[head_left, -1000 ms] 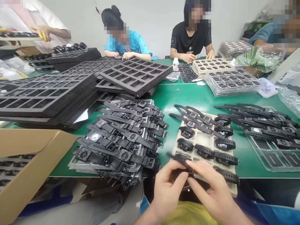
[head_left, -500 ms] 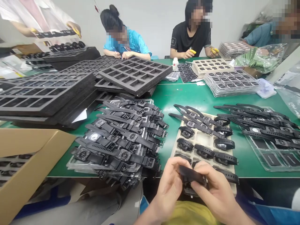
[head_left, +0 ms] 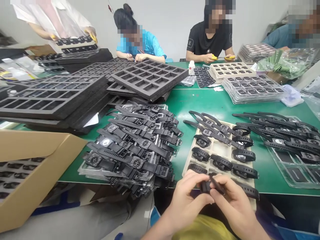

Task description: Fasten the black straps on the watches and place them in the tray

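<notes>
Both hands meet over the near end of a cream tray (head_left: 221, 146), gripping one black smartwatch (head_left: 205, 187) between them. My left hand (head_left: 188, 196) pinches the watch from the left, thumb below and fingers above. On the right, my right hand (head_left: 231, 200) has its fingers closed on the strap (head_left: 218, 185), which stands up at a slant. My fingers cover part of the watch. In the tray, several watches (head_left: 220, 162) sit with straps curled closed, while others lie flat with straps stretched out across the far end.
Left of the tray, a pile of strapped watches (head_left: 135, 143) lies on clear trays, overhanging the table edge. More watches (head_left: 287, 133) lie at right. Black foam trays (head_left: 150, 78) and a cardboard box (head_left: 50, 150) stand left. Several co-workers sit or stand across the green table (head_left: 180, 103).
The strap in my hands has gone from lying nearly level to standing at a slant, and the watch has turned. The whole view has shifted slightly.
</notes>
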